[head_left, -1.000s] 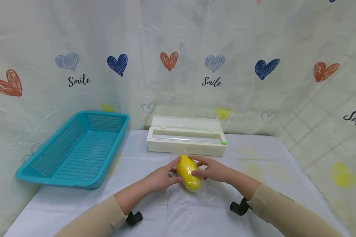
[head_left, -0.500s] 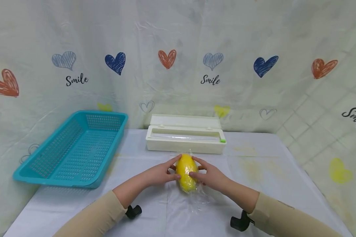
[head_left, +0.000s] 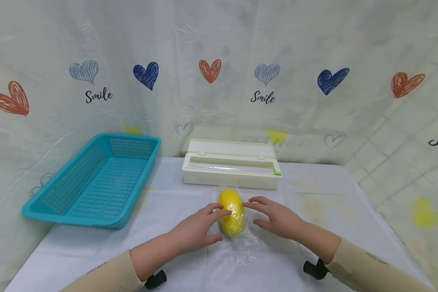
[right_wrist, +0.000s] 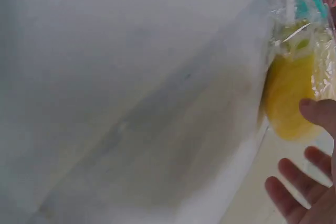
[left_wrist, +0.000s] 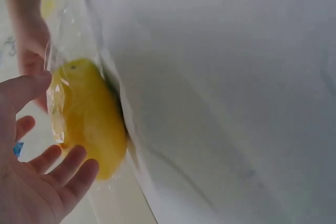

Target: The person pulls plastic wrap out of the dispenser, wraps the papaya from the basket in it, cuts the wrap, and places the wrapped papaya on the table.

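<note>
A yellow, oblong mango (head_left: 231,211) lies on the table, wrapped in clear plastic film (head_left: 245,247). Loose film spreads from its near end. My left hand (head_left: 195,229) is at its left side with fingers spread, the fingertips overlapping the fruit in the head view. On the other side, my right hand (head_left: 281,217) has its fingers apart, with the index fingertip right at the mango's edge. The left wrist view shows the mango (left_wrist: 92,119) beyond the loosely bent fingers. In the right wrist view, the film shines over the mango (right_wrist: 291,93) beside the thumb.
Behind the mango stands a white cling film box (head_left: 230,180) with its lid raised and a roll inside. A blue perforated basket (head_left: 138,194) sits at the left. White cloth covers the table (head_left: 314,190), and a heart-printed curtain hangs behind.
Both hands have loosened from the mango and their fingers have spread. The right hand has drawn off to the right. The mango stays in about the same place.
</note>
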